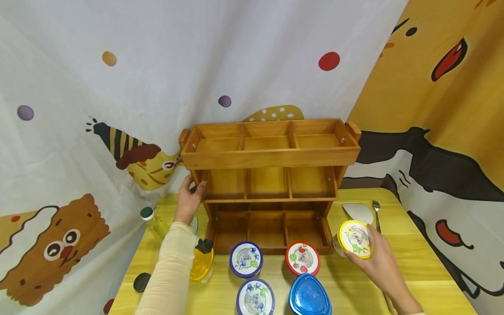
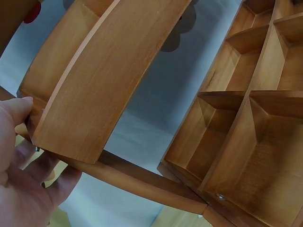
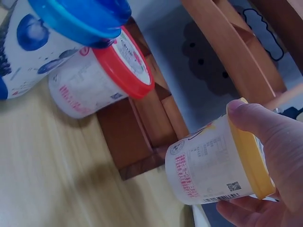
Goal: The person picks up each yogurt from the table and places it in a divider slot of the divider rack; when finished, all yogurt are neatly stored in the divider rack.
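Note:
A three-tier wooden shelf with divided trays stands at the middle of the table. My left hand grips the left end of its middle tray, with the thumb on the inner side and the other fingers outside, below the edge. In my right hand is a yogurt tub with a yellow lid, held around the lid to the right of the shelf's bottom tray. The tub tilts in the right wrist view, and its base seems off the table. All visible tray compartments hold nothing.
Before the shelf stand a red-lidded tub, two blueberry tubs, one nearer the shelf, a blue-lidded container and a yellow-lidded container. An oil bottle is at left; a fork and a white oval piece lie at right.

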Motion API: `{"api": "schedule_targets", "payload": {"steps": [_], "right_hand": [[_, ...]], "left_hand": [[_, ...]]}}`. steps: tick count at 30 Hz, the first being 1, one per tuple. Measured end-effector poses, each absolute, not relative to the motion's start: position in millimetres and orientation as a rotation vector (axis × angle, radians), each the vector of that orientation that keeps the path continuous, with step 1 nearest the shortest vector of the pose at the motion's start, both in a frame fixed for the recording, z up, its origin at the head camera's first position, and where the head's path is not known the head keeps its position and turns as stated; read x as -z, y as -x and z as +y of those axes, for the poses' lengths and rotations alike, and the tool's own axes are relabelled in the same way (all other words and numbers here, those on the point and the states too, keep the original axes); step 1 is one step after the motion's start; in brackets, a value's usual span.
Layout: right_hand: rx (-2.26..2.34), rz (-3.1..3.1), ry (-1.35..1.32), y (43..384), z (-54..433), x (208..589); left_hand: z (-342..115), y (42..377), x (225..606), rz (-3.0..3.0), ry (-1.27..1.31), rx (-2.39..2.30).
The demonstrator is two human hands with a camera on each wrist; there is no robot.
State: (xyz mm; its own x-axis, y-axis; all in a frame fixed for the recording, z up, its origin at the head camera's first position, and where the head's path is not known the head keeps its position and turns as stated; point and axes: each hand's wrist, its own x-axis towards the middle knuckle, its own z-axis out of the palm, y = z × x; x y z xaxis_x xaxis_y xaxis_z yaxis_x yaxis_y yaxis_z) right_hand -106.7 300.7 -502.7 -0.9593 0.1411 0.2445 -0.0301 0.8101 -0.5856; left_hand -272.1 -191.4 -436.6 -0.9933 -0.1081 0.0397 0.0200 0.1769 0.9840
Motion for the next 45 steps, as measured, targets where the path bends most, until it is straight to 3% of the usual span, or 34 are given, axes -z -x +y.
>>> {"api": "schedule_targets", "payload": {"steps": [36,45], "right_hand": [[-1.062,-2.721,-0.189,179,247,522],[-1.022,-2.783,-0.211,190,240,531]], "left_hand": [[-192,274,441,-2.290,-0.059,1.918],[-187,266,426,-2.310,-0.077,1.951]]}}
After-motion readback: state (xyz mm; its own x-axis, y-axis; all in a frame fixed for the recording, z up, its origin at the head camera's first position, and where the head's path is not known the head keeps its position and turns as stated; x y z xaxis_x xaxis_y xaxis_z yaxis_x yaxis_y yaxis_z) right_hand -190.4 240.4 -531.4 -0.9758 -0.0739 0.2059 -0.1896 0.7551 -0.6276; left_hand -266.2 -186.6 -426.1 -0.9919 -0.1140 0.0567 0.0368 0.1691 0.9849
